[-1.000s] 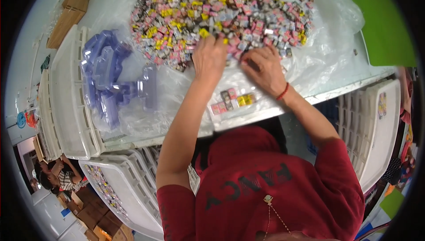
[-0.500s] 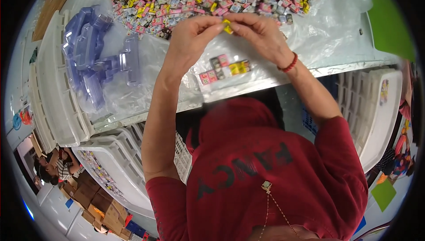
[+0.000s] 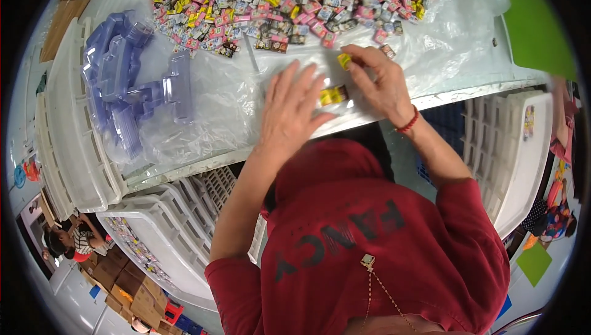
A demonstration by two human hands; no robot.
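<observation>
My right hand (image 3: 378, 82) pinches a small yellow block (image 3: 343, 60) between thumb and forefinger, just off the near side of the pile. Fingers apart and slightly blurred, my left hand (image 3: 292, 110) is held palm down, low over the plastic sheet. Between the hands lies a short row of yellow and dark blocks (image 3: 333, 95). Whatever is under my left palm is hidden. A large heap of small printed blocks (image 3: 289, 2) in pink, yellow, white and dark colours spreads beyond both hands. One loose brown-and-pink block (image 3: 387, 51) sits beside my right hand.
Clear bluish plastic trays (image 3: 117, 70) are piled at the left of the table. Clear plastic sheeting (image 3: 215, 88) covers the tabletop. White crates (image 3: 166, 236) stand below the near edge at left, with more white crates (image 3: 508, 156) at right. A green sheet (image 3: 542, 21) lies far right.
My hands have separated; the right now has a yellow block alone. My left hand has come nearer and opened over the spot where pink and dark blocks lay in view.
</observation>
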